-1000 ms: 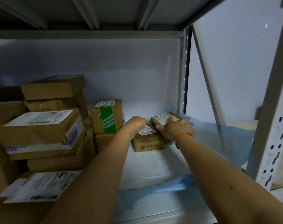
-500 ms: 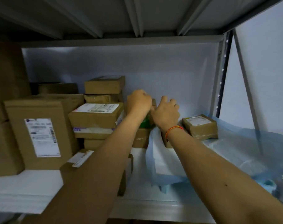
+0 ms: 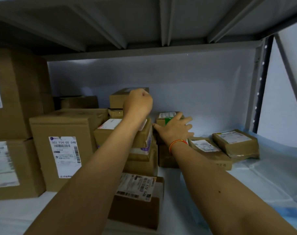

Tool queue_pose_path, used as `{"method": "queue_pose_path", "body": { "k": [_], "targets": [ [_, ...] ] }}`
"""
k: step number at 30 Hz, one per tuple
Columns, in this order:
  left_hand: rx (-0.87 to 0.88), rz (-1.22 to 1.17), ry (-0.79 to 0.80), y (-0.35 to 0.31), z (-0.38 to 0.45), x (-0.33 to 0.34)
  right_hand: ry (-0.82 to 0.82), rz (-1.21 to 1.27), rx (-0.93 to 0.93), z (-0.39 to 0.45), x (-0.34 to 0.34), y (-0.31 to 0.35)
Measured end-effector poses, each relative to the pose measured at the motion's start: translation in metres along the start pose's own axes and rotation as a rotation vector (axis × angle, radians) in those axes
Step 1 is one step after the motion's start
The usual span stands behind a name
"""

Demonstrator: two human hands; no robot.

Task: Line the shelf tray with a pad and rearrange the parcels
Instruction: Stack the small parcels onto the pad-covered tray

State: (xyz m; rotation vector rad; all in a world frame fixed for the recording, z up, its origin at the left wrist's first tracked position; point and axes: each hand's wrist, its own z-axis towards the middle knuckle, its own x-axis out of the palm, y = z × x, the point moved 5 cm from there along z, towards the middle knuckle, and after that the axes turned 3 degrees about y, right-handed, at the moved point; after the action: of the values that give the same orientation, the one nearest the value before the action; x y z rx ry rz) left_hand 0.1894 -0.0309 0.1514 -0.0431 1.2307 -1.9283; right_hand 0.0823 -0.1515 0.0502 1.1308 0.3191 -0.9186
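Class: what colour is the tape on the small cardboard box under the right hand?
Green, on the small brown cardboard box under the right hand; head view.

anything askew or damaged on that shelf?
Two things. The blue pad lies wrinkled and rides up the right side instead of lying flat. On it, the two flat brown parcels sit skewed, one overlapping the other. No visible damage or spills.

Matt brown cardboard parcels [image 3: 64, 133] with white paper labels [image 3: 64, 156]. Thin, smooth pale-blue plastic-looking pad [image 3: 271, 175]. Grey painted metal shelf frame [image 3: 256, 92].
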Motion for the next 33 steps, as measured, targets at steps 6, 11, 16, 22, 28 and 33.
{"method": "queue_pose_path", "body": {
  "k": [6, 11, 16, 22, 28, 33],
  "targets": [
    [0.004, -0.016, 0.038, -0.001, 0.009, 0.002, -0.073, 0.038, 0.048, 0.007, 0.003, -0.002],
    [0.010, -0.005, 0.055, -0.008, 0.005, 0.005, -0.083, 0.131, 0.057, 0.008, -0.014, -0.012],
    [0.014, -0.021, 0.072, -0.021, -0.006, 0.014, -0.155, 0.271, -0.015, 0.004, -0.056, -0.023],
    [0.030, -0.044, 0.087, -0.032, -0.020, 0.037, -0.241, 0.488, -0.114, 0.001, -0.114, -0.052],
    [0.001, -0.030, 0.149, -0.036, -0.040, 0.064, -0.052, 0.953, 0.051, 0.005, -0.154, -0.097],
    [0.007, -0.158, 0.101, -0.036, -0.058, 0.076, 0.257, 1.335, 0.262, -0.009, -0.165, -0.125]
  ]
}}
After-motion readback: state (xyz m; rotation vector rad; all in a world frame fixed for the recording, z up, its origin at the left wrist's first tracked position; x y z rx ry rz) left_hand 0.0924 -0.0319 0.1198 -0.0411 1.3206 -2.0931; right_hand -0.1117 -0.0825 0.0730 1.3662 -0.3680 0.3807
